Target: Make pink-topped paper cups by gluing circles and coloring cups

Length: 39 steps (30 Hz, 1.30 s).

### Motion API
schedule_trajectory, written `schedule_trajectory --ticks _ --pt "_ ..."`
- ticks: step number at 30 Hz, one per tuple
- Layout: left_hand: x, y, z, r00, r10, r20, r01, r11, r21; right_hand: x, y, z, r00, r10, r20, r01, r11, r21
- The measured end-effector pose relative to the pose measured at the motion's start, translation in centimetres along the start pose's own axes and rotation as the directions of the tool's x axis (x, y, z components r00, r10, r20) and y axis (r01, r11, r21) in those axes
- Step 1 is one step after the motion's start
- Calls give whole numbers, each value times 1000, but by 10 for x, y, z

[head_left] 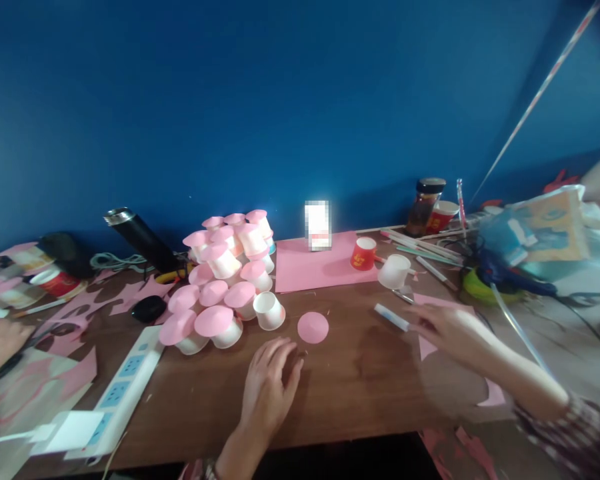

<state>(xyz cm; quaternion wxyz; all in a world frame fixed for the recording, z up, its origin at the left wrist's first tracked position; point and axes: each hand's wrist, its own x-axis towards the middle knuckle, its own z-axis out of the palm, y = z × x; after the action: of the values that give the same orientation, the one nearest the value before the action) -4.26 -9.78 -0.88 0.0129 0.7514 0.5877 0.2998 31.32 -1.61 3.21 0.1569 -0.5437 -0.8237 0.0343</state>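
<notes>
My left hand (270, 380) rests on the table with its fingers loosely curved, thumb apart and nothing held. Just beyond its fingertips lie a pink paper disc (313, 328) and an upright white paper cup (269, 311). On the right, my right hand (440, 328) is slightly blurred. Its fingers close on the near end of a slim white tube with a bluish label (391, 318), tilted over the table. Past that hand are a white paper cup (395, 272) and a red paper cup (363, 254). Left of centre stand several upturned cups with pink cone tops (215, 321).
A pink sheet (305, 267) lies at the back under a blurred white object (318, 225). A power strip (125, 387) and a black flask (140, 240) occupy the left. Another person's hand (3, 343) is at the far left. Scraps, a jar (424, 207) and bags crowd the sides.
</notes>
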Motion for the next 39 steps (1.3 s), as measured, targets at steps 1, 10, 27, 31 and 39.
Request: schedule_trajectory --ticks 1,10,27,31,39 --pt "-1 -3 -2 998 -41 -57 40 999 -13 4 -20 4 997 -64 48 63 998 21" --pt "7 -28 -6 924 -189 -332 191 981 -27 55 -145 52 929 -367 53 343 905 250" --pt "28 -26 4 930 -163 -328 145 986 -79 23 -132 61 941 -327 90 279 897 343" --pt "33 -24 4 934 -119 -338 109 993 -50 21 -129 64 973 -214 82 143 847 512" --pt "43 -28 7 932 -106 -346 122 992 25 23 -123 65 985 82 149 -164 691 704"
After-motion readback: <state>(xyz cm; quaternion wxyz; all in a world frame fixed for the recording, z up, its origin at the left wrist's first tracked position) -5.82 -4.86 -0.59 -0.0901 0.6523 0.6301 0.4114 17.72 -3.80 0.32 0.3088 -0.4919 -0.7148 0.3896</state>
